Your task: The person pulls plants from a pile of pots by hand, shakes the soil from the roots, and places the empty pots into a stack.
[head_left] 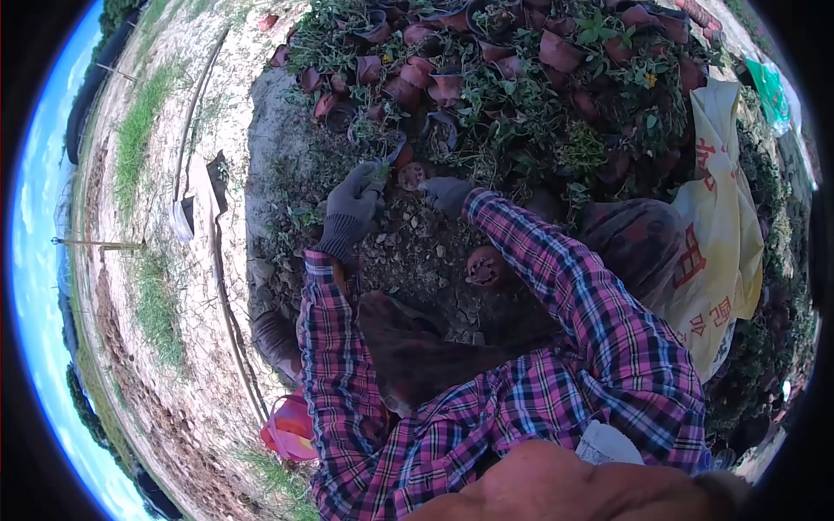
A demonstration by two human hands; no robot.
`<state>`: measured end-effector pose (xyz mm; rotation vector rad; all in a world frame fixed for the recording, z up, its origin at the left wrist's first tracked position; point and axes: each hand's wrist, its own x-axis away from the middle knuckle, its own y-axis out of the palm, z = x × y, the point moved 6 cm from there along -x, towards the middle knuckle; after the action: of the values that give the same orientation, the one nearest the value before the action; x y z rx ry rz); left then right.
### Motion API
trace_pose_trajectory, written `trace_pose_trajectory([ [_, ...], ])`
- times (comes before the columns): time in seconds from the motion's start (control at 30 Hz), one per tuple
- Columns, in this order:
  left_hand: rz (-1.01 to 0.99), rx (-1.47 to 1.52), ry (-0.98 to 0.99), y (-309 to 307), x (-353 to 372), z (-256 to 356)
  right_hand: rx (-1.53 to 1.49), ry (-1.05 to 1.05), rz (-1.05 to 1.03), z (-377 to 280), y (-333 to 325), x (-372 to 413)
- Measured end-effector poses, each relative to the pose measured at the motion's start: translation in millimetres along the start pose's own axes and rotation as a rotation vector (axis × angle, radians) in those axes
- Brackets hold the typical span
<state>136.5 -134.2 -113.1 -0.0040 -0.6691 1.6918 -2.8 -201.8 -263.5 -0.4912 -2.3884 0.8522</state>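
Note:
Both my hands wear grey knit gloves and work close together at the near edge of a mass of potted plants. My left hand (354, 201) is closed at the fingers, beside green stems and a reddish plastic rim; what lies in its grip is hard to make out. Between the hands is a small reddish-brown plant pot (412, 176), its holed bottom facing me. My right hand (448, 196) is curled, fingertips at the pot's right side. Another tipped pot (486, 267) lies on the soil below, its holed base showing.
Crowded reddish pots (420, 71) with trailing green weeds fill the far side. A yellowish printed sack (714, 226) lies at the right. A pink bag (291, 427) sits at lower left, near a dark hose (228, 304) on pale ground.

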Motion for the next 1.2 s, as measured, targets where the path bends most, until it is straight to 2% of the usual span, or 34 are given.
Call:
trace_pose_trajectory([
  [0.07,0.124,0.011,0.024,-10,-15,-27,0.134,-0.057,0.022,3,15,-38],
  [0.1,0.178,-0.051,0.098,-15,-10,-10,0.212,-0.073,0.089,-10,6,-41],
  [0.2,0.313,0.047,0.257,-32,-5,-8,0.152,0.084,0.063,-19,-11,-83],
  [0.23,0.313,0.024,0.259,-34,-2,-14,0.205,0.141,0.017,-10,-6,-102],
  [0.33,0.321,-0.073,0.214,-41,7,-24,0.391,0.165,0.172,0,-2,-133],
  [0.37,0.336,-0.113,0.189,-40,12,-22,0.368,0.204,0.107,5,2,-138],
  [0.47,0.349,-0.265,0.162,-41,18,-25,0.487,0.259,0.118,3,-15,-116],
  [0.5,0.335,-0.315,0.15,-39,21,-27,0.454,0.252,0.224,5,-30,-101],
  [0.6,0.203,-0.415,0.074,-24,20,-30,-0.015,0.327,0.221,59,-42,-82],
  [0.63,0.154,-0.442,0.041,-18,17,-31,-0.108,0.166,0.391,58,-49,-64],
  [0.73,0.059,0.101,0.005,12,2,-67,-0.653,0.045,0.467,41,-55,-9],
  [0.77,0.017,0.142,-0.107,20,-2,-71,-0.855,-0.016,0.338,21,-55,6],
  [0.87,-0.011,0.548,-0.128,35,0,-46,-0.935,-0.2,0.289,-39,-61,36],
  [0.9,-0.057,0.562,-0.158,34,1,-36,-0.973,-0.224,0.162,-56,-62,45],
  [1.0,0.004,0.572,0.226,20,-9,-30,-0.782,-0.185,0.0,-83,-73,71],
  [1.03,-0.031,0.641,0.288,20,-4,-23,-0.641,-0.302,0.082,-81,-77,72],
  [1.13,0.212,-0.224,0.54,20,19,11,-0.685,-0.158,0.037,-78,-76,62],
  [1.2,0.232,-0.298,0.625,28,24,17,-0.995,-0.174,0.213,-88,-81,62],
])
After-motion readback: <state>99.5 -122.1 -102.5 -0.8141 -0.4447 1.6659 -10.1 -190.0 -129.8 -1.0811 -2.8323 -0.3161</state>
